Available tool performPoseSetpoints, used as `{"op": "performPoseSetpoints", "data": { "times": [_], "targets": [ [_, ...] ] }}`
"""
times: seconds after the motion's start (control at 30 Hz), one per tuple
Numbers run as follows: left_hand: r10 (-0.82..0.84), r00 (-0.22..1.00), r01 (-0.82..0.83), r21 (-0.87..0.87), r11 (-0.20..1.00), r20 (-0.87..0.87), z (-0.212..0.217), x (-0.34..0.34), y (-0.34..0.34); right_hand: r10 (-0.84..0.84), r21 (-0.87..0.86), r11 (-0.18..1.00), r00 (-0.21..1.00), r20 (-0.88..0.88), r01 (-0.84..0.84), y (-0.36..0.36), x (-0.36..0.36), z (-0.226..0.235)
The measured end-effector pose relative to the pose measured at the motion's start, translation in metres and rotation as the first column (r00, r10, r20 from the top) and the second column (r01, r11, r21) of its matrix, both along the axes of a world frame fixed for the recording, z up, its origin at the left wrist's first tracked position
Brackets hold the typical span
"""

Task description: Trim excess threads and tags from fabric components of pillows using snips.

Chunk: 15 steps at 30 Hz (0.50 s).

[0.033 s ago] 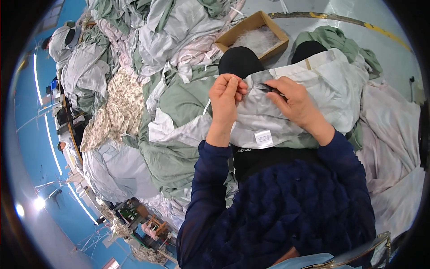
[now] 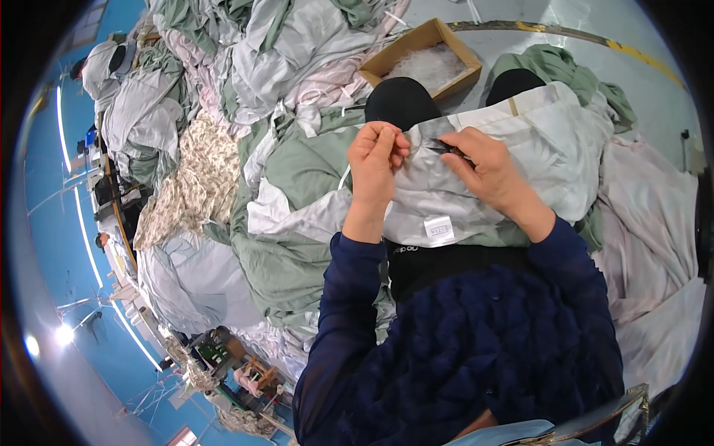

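Across my lap lies a pale grey-white cloth point(image 2: 550, 141) with green parts and a small white label point(image 2: 439, 231) near my waist. Over its far edge, my left hand point(image 2: 374, 156) is closed in a pinch, thumb against the forefinger; whatever the fingertips hold is too small to make out. Wrapped in the fingers of my right hand point(image 2: 489, 169) is a pair of small dark thread snips point(image 2: 454, 151). Their tips point left toward my left hand, a short gap away, just above the cloth. The palm hides part of the snips.
Beyond my knees stands an open cardboard box point(image 2: 465, 83) holding whitish thread scraps. Heaped green fabric point(image 2: 309, 163) and a floral cloth point(image 2: 197, 160) lie to the left. Pale pink fabric point(image 2: 639, 201) hangs at my right. Other people are at the far left.
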<state>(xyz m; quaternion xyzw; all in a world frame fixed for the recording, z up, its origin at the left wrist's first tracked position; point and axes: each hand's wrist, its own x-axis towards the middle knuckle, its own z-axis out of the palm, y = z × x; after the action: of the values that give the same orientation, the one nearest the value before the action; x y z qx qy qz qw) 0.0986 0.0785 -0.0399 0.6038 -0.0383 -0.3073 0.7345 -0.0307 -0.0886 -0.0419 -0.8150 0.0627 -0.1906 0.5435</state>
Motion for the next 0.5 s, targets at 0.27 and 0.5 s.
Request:
{"op": "performPoseSetpoints", "data": {
  "times": [0.27,0.5],
  "targets": [
    [-0.039,0.992,0.027,-0.098,0.995,-0.122,-0.004,0.006,0.002,0.004,-0.153,0.988,1.0,0.0,-0.004,0.012,0.013,-0.003],
    [-0.068,0.991,0.054,-0.119,0.991,-0.119,-0.002,0.003,0.002,-0.022,-0.177,0.984,0.998,-0.056,0.012,0.009,0.008,-0.005]
  ]
}}
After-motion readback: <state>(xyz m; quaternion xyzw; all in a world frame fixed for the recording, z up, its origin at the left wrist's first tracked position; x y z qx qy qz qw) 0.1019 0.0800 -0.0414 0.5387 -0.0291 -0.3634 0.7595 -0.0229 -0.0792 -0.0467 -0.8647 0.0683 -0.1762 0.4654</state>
